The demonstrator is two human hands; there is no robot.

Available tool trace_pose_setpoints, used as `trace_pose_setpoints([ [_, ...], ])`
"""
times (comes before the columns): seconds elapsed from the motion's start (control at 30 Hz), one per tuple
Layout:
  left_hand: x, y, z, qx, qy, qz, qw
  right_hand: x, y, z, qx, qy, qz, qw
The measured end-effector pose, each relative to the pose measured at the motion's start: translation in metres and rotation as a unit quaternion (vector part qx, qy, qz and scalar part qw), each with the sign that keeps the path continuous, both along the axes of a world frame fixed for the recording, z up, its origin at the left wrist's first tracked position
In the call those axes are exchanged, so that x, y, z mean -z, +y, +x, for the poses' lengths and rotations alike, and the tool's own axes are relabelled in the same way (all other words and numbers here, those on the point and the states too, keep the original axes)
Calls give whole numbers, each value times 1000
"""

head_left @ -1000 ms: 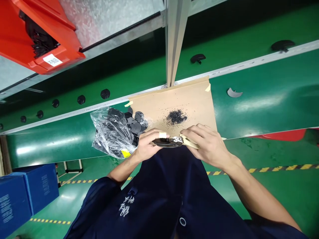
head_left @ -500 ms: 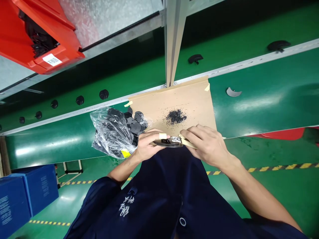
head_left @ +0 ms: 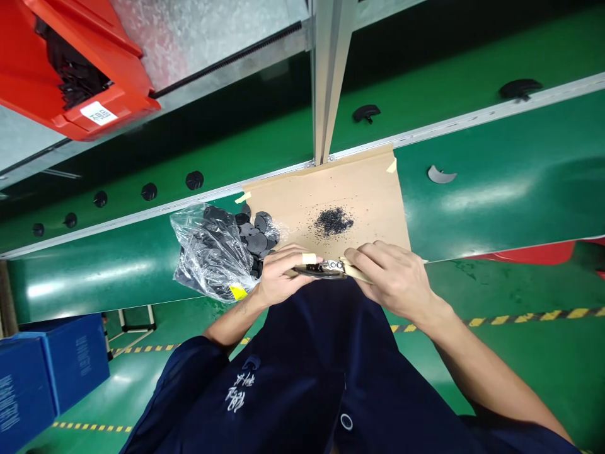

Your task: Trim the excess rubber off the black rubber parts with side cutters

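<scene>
My left hand [head_left: 278,275], with a strip of pale tape round one finger, is closed on a thin black disc [head_left: 321,273] seen nearly edge-on. My right hand [head_left: 390,275] grips side cutters by their pale, tape-wrapped handles. The metal head of the side cutters [head_left: 334,265] meets the disc's upper side; the exact point of contact is too small to make out. Both hands are in front of my body at the near edge of a brown paper sheet [head_left: 373,183]. A heap of small black trimmings [head_left: 333,221] lies on it.
Left of the paper, a clear plastic bag [head_left: 208,252] spills black discs [head_left: 256,242]. A grey crescent piece [head_left: 442,174] sits to the right. Black parts [head_left: 194,180] stand along the green belt behind, past a metal post [head_left: 326,82]. A red bin [head_left: 75,69] is upper left; blue boxes [head_left: 78,359] lower left.
The black parts on the belt behind have shifted slightly left. My right fingers have moved a little on the side cutters' handles; my left hand and the disc stay almost in place.
</scene>
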State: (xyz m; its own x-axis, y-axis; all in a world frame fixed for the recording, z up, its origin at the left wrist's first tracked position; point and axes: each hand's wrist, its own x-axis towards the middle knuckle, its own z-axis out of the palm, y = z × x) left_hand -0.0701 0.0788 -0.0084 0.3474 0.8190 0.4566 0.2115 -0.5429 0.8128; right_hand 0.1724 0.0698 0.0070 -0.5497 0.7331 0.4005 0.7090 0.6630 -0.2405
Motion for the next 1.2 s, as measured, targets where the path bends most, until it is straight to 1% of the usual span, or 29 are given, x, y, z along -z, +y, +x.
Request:
trace_pose_setpoints([
  [0.13, 2, 0, 0, 2, -9, 12, 1000, -4, 2, 2, -18, 11, -14, 1000],
  [0.27, 0, 0, 1, 4, -6, 29, 1000, -6, 2, 2, -34, 18, -23, 999],
  [0.43, -1, 1, 1, -2, 1, 45, 999, -6, -1, -1, -1, -12, 24, 1000],
  [0.5, 0, 0, 0, 1, 3, 48, 999, -7, -2, -1, 1, -21, 27, 999],
  [0.73, -2, 0, 1, 13, -2, 55, 998, -10, 0, 4, -33, -27, -17, 999],
  [0.9, -3, 0, 2, 17, 16, 58, 998, -13, -2, 6, -24, -60, -14, 998],
  [0.97, -3, 1, 2, 25, 23, 55, 998, -10, -4, 5, -18, -63, -23, 998],
  [1.03, -2, 2, 2, 30, 29, 52, 998, -5, -4, 6, -16, -49, -48, 998],
  [1.13, -1, 5, 4, 30, 44, 49, 997, 9, -4, 8, -12, -4, -85, 996],
  [1.2, 0, 6, 4, 26, 57, 44, 997, 20, -3, 11, 2, 25, -96, 995],
])
